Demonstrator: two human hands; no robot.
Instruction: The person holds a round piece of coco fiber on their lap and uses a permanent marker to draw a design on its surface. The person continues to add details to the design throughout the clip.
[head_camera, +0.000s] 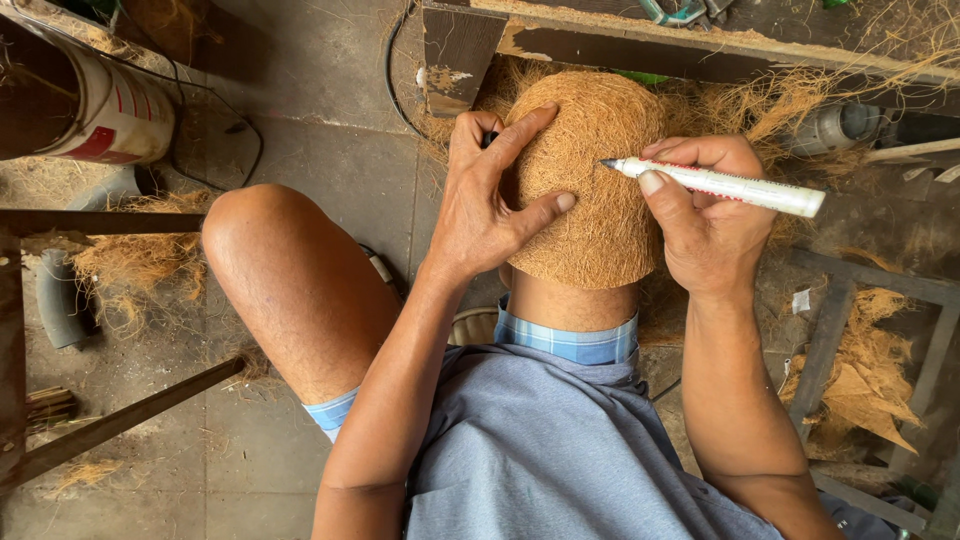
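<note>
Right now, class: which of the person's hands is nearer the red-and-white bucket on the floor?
Left. The left hand grips the coconut husk on the side facing the bucket; the right hand, holding the white marker, is on the husk's far side.

bucket (95, 100) cropped, coconut (590, 180) underside hidden

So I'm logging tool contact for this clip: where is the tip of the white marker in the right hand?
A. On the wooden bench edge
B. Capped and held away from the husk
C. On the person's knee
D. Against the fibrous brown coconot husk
D: the right hand holds the white marker with its dark tip against the fibrous coconut husk, which the left hand steadies.
</note>
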